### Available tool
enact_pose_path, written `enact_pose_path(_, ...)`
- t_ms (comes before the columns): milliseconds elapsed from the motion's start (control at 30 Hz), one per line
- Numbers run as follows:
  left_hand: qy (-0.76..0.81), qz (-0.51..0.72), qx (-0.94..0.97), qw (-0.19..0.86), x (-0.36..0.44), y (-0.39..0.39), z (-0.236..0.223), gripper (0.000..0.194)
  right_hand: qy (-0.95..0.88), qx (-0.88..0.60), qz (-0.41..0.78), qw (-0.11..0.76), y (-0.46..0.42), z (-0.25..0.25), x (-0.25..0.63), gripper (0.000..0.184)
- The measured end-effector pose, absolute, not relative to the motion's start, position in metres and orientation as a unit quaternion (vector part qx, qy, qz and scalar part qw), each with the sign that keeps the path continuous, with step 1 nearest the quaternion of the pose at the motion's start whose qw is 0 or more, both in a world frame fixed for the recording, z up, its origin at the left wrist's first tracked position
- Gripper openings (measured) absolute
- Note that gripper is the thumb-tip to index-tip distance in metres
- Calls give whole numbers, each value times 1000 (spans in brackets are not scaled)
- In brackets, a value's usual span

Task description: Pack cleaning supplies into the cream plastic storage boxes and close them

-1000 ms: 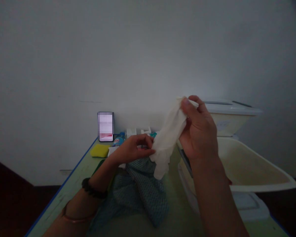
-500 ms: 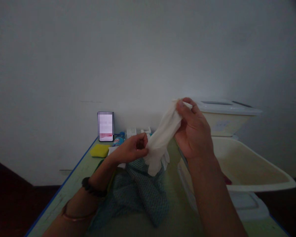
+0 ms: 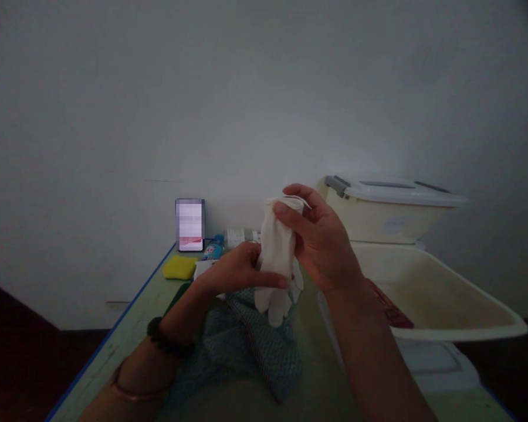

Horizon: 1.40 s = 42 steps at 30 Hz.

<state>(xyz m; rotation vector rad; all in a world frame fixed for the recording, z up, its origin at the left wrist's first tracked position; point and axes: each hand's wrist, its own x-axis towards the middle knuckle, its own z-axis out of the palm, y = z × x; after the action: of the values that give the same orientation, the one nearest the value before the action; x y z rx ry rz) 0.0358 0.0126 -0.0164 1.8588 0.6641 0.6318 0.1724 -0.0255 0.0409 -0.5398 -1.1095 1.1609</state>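
A white glove (image 3: 276, 252) hangs between my hands, its fingers pointing down. My right hand (image 3: 319, 234) pinches it near the cuff at the top. Lower down, my left hand (image 3: 235, 269) grips the glove from the left, with the thumb stretched across its front and the other fingers partly hidden behind it. Beneath the glove, a grey-green cloth (image 3: 246, 346) lies crumpled on the table. Part of another white glove's fingers seems to show behind the held one, on the right.
A phone (image 3: 190, 225) leans against the wall. Near it are a yellow sponge (image 3: 180, 268), a blue bottle (image 3: 213, 248) and a clear bottle (image 3: 236, 237). At right stand a lidded storage box (image 3: 391, 217) and a cream basin (image 3: 457, 293) with a dark red packet (image 3: 393, 310) inside.
My right hand has moved left and slightly down, bringing the glove from a slant to nearly upright. My left thumb now reaches across the glove's front.
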Motion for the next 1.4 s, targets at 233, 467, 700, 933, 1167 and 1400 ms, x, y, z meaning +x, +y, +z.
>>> enact_pose_path(233, 269, 257, 777, 507, 32, 13, -15, 26, -527, -242, 431, 691, -27, 43, 174, 28)
enact_pose_path(467, 288, 252, 760, 525, 17, 16, -6, 22, -575, -234, 361, 696, -30, 45, 178, 28)
enact_pose_path(700, 288, 232, 759, 536, 24, 10, 0, 15, -574, -232, 356, 700, -32, 46, 176, 25)
enact_pose_path(933, 273, 239, 782, 507, 34, 6, -6, 36, -569, -254, 305, 720, -35, 47, 176, 23)
enact_pose_path(1167, 262, 251, 770, 525, 39, 1, -7, 34, -575, -273, 261, 726, -31, 46, 179, 35)
enact_pose_path(1400, 211, 201, 792, 537, 38, -2, 0, 23, -564, -304, 253, 725, -31, 46, 179, 39)
